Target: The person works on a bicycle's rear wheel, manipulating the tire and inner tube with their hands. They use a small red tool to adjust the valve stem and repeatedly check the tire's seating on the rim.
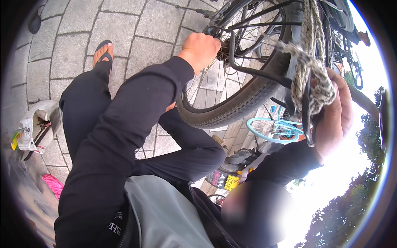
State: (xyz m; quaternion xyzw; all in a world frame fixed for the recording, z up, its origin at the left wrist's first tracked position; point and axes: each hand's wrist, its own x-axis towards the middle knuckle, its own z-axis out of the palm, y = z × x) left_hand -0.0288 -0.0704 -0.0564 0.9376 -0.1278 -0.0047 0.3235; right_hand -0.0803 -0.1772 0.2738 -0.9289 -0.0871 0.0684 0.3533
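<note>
My left hand [199,50] is curled closed at the hub of a bicycle's wheel [231,111], beside the spokes and sprockets [223,54]; what its fingers hold is hidden. My right hand [333,115] is closed round the end of the black rear rack [308,128], partly behind a bundle of knotted grey-and-white rope [312,82] tied there. The bicycle is tipped above my bent legs, its black tyre [215,118] close to my knee.
Grey pavers [153,25] lie around my sandalled foot [103,53]. At left stand a pale container [41,120] with tools and a pink item [53,185]. Beyond the wheel are a light-blue bicycle [273,130] and a scooter with a yellow plate [231,182].
</note>
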